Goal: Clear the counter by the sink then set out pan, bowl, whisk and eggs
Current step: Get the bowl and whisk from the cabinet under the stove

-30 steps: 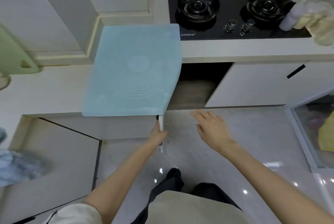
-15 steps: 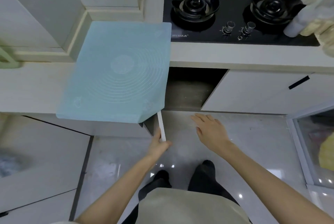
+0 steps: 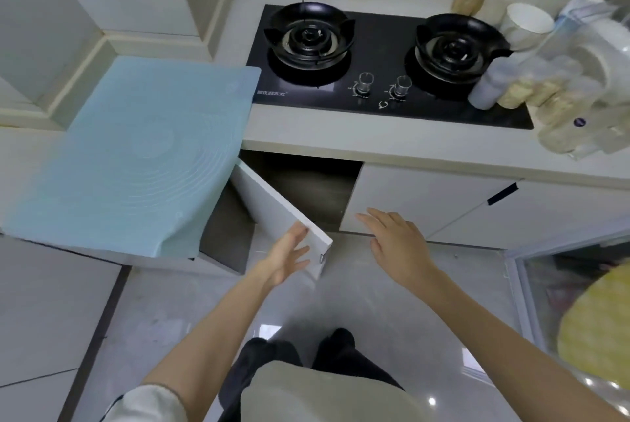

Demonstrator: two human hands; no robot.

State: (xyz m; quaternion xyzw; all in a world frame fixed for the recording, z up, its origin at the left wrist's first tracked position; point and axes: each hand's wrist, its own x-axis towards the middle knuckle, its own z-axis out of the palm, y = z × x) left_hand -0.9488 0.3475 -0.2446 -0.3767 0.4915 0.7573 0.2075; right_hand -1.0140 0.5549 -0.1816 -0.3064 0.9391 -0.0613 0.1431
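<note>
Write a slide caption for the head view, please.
Half-open cabinet door under the stove, left hand on it, right hand open.

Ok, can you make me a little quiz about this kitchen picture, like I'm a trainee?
1. True or false: the left burner has no pot on it.
2. Which hand touches the half-open cabinet door? A) left hand B) right hand C) both
3. Fill in: the stove has ___ knobs at its front.
Key: 1 true; 2 A, the right hand is apart from that door; 3 two.
</note>
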